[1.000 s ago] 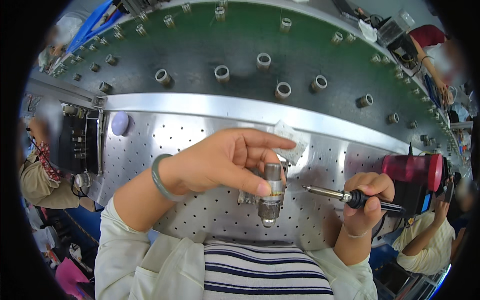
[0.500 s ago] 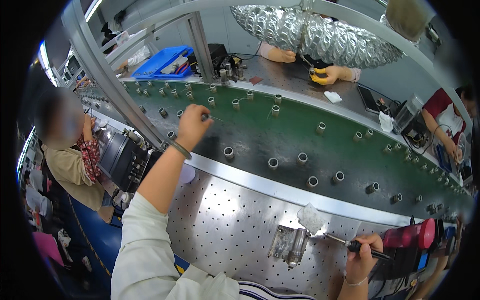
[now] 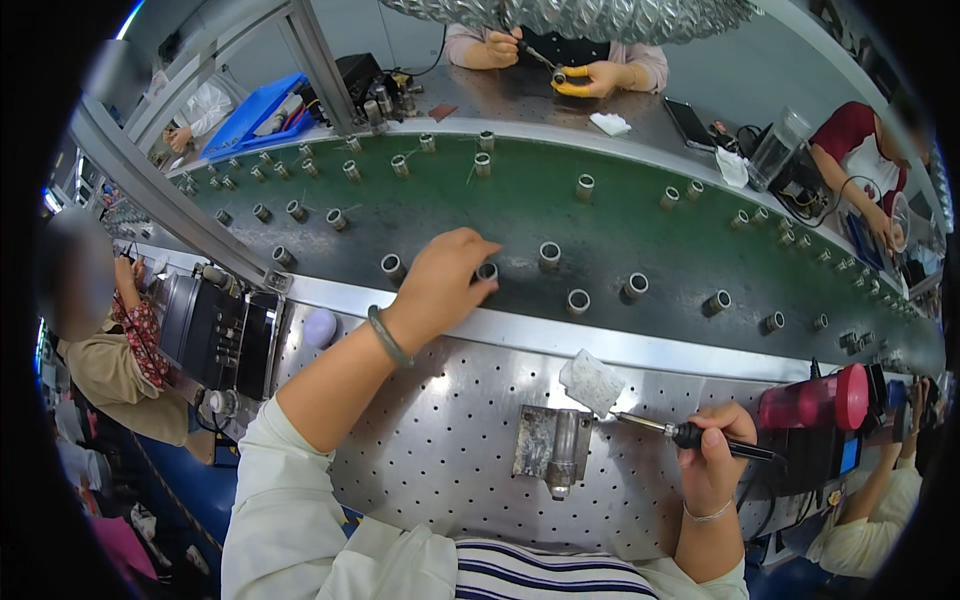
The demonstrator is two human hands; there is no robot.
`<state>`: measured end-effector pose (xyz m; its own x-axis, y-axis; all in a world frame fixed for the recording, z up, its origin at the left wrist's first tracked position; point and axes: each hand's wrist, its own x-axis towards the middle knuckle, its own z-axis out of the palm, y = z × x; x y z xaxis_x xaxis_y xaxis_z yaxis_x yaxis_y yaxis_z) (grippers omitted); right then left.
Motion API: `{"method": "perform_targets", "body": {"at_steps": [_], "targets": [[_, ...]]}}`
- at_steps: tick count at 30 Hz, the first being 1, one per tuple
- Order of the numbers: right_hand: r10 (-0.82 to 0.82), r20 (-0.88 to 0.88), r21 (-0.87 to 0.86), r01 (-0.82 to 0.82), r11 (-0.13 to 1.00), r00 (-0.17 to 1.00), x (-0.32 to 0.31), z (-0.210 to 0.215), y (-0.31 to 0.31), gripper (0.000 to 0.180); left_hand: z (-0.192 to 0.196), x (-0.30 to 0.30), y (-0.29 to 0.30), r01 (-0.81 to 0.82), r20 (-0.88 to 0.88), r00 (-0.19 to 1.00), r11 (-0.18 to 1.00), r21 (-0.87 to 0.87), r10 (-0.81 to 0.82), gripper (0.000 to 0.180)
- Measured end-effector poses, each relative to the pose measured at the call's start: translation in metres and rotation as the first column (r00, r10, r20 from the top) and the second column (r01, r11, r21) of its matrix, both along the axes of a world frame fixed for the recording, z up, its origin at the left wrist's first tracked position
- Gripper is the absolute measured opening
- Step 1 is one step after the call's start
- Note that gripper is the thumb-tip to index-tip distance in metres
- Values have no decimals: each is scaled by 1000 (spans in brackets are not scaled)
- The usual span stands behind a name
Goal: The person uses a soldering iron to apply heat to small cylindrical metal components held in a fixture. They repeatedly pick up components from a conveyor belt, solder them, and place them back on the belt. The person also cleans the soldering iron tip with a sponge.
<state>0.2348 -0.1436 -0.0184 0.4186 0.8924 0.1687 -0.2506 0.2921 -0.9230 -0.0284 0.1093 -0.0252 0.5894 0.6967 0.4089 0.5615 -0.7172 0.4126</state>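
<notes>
My left hand (image 3: 440,285) reaches over the green conveyor belt (image 3: 630,235). Its thumb and forefinger are apart, on either side of a small upright metal cylinder (image 3: 487,271); whether they touch it I cannot tell. In my right hand (image 3: 717,455) is a soldering iron (image 3: 688,435), gripped by its black handle. The iron's tip points left, close to a worn grey pad (image 3: 592,382) and a metal holding block (image 3: 566,448) with a rounded bar on it. Both lie on the perforated metal worktop (image 3: 430,450).
Several more metal cylinders stand along the belt, some with thin wires. At my right sit a pink container (image 3: 820,402) and a dark device. A lilac round object (image 3: 320,328) lies at the worktop's left end. Across the belt, a person's hands (image 3: 590,80) hold a tool and a part.
My left hand has come nearer and to the right, from the belt's far left to a cylinder near the front rail. The view has shifted. My right hand still grips the soldering iron.
</notes>
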Motion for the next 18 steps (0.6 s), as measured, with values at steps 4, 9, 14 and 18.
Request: {"method": "perform_targets", "body": {"at_steps": [4,9,14,18], "targets": [[-5,-6,36,5,999,1000,-2,2,0,28,10,9,-26,187,342,938,752,-632,55,25],[23,94,31,-26,999,995,-7,11,-1,29,34,18,-73,534,534,846,55,-844,-9,28],[61,20,83,-62,995,998,-3,5,-3,24,23,23,-74,579,579,815,-48,-814,32,30],[99,24,61,-101,993,995,-5,7,-3,23,25,25,-74,565,564,825,-34,-825,32,32]]}}
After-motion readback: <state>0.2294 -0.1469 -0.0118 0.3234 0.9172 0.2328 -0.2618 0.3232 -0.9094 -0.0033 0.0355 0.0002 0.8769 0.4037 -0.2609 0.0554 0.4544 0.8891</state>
